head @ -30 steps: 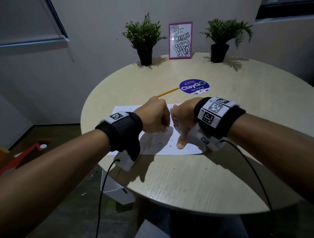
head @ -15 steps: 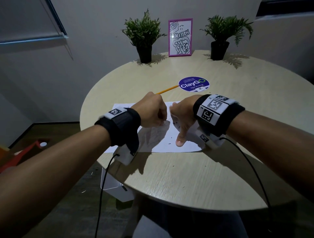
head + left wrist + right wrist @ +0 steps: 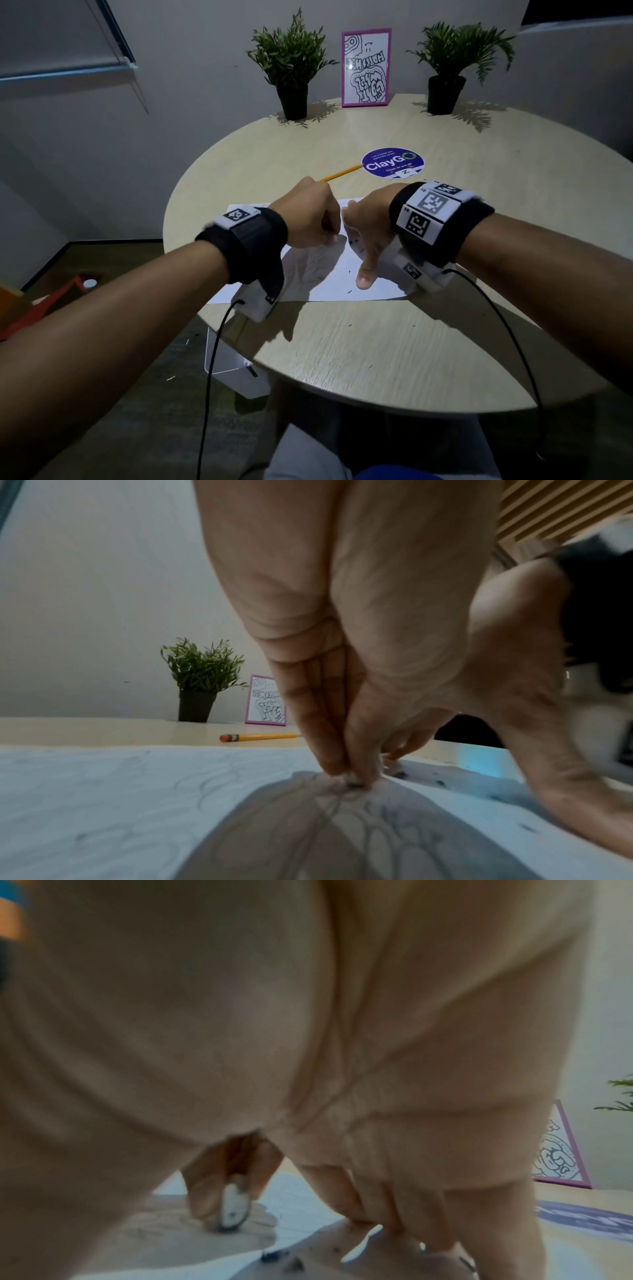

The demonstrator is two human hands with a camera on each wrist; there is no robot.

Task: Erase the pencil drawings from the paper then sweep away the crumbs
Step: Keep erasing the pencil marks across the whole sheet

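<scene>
A white paper [image 3: 329, 284] with faint pencil drawings [image 3: 212, 783] lies on the round table [image 3: 376, 359]. My left hand [image 3: 318, 233] pinches a small white eraser [image 3: 232, 1210] between its fingertips [image 3: 329, 761] and presses it onto the paper. In the head view the eraser is hidden under the hand. My right hand [image 3: 366, 233] rests on the paper just right of it, fingers [image 3: 394, 1204] and thumb [image 3: 364, 281] pressing the sheet flat. Dark eraser crumbs [image 3: 274, 1254] lie on the paper near the right hand and on the table [image 3: 349, 325].
A yellow pencil [image 3: 342, 173] lies beyond the paper, next to a round purple sticker [image 3: 393, 163]. Two potted plants [image 3: 293, 68] [image 3: 452, 65] and a pink-framed picture [image 3: 365, 68] stand at the far edge. A white box [image 3: 236, 370] sits on the floor under the table's near left edge.
My left hand has shifted slightly over the paper with the eraser. The right hand keeps the same place on the sheet.
</scene>
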